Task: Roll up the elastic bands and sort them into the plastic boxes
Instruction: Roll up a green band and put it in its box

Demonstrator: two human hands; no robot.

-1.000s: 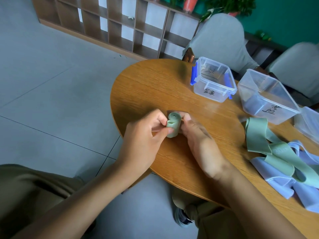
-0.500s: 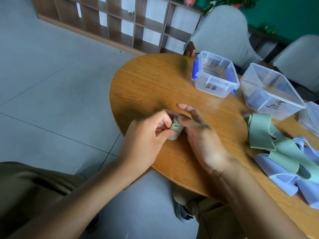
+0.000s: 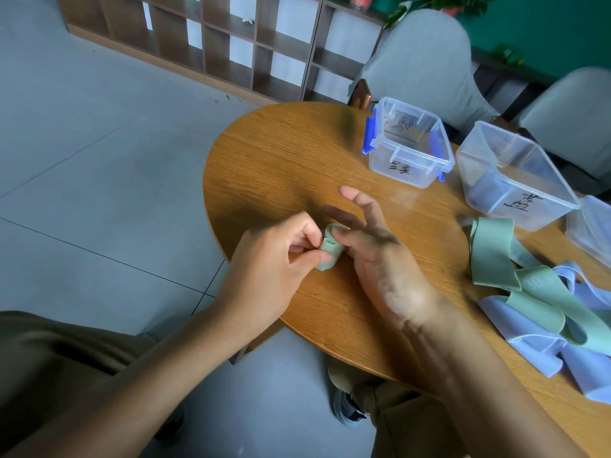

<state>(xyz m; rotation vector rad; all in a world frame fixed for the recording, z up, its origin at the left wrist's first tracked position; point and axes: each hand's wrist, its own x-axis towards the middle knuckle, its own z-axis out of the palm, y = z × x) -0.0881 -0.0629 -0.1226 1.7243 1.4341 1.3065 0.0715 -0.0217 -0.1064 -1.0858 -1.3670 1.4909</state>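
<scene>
Nearest, the left hand [image 3: 274, 259] pinches a rolled green band [image 3: 330, 252] just above the table [image 3: 281, 166]; the right hand [image 3: 377, 256] presses a fingertip on its end, other fingers straight; easing either, I judge, would let it spring open; loose bands [image 3: 542, 302] lie to the right; beyond, the clipped box [image 3: 410, 150] and clear box [image 3: 515, 180] carry labels I cannot read; a third box is cut off.

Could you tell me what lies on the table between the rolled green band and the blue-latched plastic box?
In the head view, only bare tabletop lies between the rolled green band and the blue-latched box, apart from the right hand and its extended fingers.
</scene>
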